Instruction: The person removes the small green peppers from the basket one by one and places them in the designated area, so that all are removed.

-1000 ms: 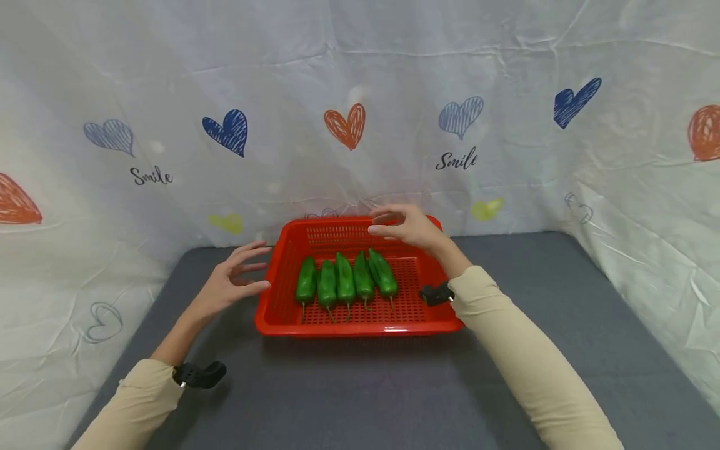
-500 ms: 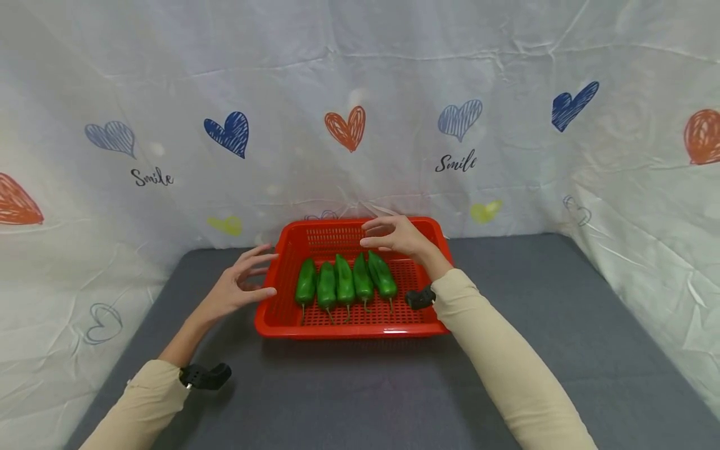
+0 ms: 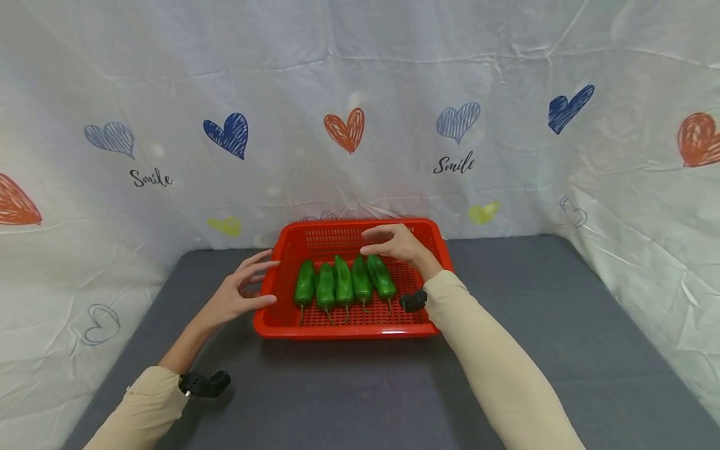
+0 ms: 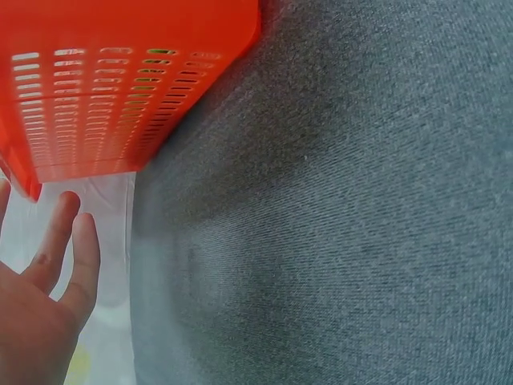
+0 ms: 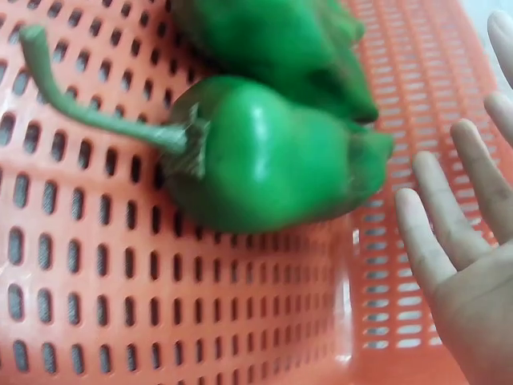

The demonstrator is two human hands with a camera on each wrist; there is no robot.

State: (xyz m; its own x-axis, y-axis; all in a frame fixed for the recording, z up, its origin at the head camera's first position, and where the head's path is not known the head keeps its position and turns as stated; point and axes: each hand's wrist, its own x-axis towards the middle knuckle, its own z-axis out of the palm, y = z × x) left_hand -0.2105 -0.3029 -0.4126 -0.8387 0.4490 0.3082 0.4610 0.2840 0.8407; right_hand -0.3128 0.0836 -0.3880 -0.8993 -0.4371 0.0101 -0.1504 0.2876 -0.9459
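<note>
Several green peppers lie side by side in a red perforated basket [image 3: 349,332], stems toward the near side. Over the basket's far right part is my right hand [image 3: 398,245], fingers spread and slightly bent, holding nothing; the rightmost pepper [image 3: 380,277] is just below and left of it. In the right wrist view that hand [image 5: 473,265] is beside the tip of a pepper [image 5: 264,156], with a gap between them. My left hand [image 3: 233,297] is at the basket's left rim, empty, fingers apart; the left wrist view shows this hand [image 4: 48,297] near the basket's outer wall [image 4: 96,104].
The basket stands on a grey cloth-covered table [image 3: 349,387], near its far edge. Behind it hangs a white curtain [image 3: 394,75] printed with hearts and words. A black wrist device [image 3: 205,384] sits on the left forearm, and another [image 3: 413,301] on the right.
My right hand has moved left and slightly nearer, lower over the basket. The left hand has shifted slightly right toward the rim. The basket and peppers keep their places.
</note>
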